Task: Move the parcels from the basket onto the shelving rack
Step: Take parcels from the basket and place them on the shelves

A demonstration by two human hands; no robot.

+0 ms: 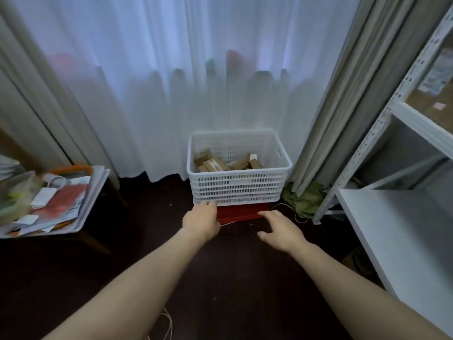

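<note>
Both hands loose, empty: left hand (201, 220) at basket (239, 190) bottom corner, right hand (282, 229) near; parcels (220, 164) inside.

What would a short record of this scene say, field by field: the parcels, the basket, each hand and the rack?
Parcels: brown, lying loosely inside the basket
Basket: white, slatted, standing on a red base before the curtain
Left hand: fingertips at the basket's lower left corner, holding nothing
Right hand: open, in front of the red base, holding nothing
Shelving rack: white, at the right, a cardboard box on an upper shelf
</note>
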